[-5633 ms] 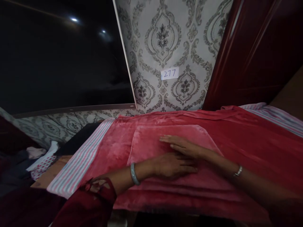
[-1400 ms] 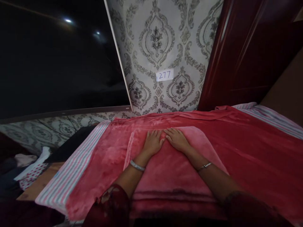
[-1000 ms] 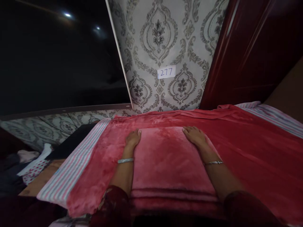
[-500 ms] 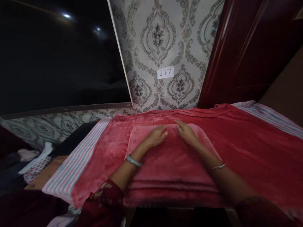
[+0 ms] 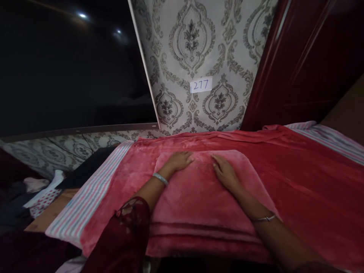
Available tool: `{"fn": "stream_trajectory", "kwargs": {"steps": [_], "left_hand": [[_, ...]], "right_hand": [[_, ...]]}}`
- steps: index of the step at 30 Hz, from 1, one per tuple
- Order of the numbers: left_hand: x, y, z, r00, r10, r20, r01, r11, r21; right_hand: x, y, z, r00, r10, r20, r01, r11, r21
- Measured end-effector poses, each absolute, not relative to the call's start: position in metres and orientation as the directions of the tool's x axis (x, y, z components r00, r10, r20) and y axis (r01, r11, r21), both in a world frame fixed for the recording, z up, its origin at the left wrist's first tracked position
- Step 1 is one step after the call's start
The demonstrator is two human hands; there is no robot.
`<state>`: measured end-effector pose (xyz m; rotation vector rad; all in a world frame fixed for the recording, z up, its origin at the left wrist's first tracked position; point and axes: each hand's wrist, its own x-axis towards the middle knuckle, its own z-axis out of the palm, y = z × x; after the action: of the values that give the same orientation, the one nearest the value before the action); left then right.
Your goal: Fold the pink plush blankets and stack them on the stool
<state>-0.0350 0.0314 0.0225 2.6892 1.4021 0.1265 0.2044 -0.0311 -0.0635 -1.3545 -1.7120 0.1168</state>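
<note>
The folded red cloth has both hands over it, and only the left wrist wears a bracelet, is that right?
Not quite: in the head view, a thin bracelet circles the right wrist too. The left bracelet is there, and the left hand and right hand are indeed over the folded red cloth.

The left hand (image 5: 179, 160) and the right hand (image 5: 226, 174) are held apart at the far part of a folded pinkish-red blanket (image 5: 204, 201), which is laid on a red cover (image 5: 301, 182) flanked by striped fabric (image 5: 92, 193).
</note>
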Motion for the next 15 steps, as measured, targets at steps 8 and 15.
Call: {"fn": "stream_trajectory", "kwargs": {"steps": [8,15], "left_hand": [[-0.052,0.029,0.022,0.323,0.937,0.131,0.929,-0.34,0.143],[-0.048,0.024,0.024,0.305,0.934,0.186,0.933,-0.332,0.138]], "right_hand": [[0.205,-0.033,-0.062,0.0,0.81,0.586,0.726,0.404,-0.557],[0.199,-0.042,-0.047,-0.071,0.855,0.514,0.841,0.328,-0.43]]}}
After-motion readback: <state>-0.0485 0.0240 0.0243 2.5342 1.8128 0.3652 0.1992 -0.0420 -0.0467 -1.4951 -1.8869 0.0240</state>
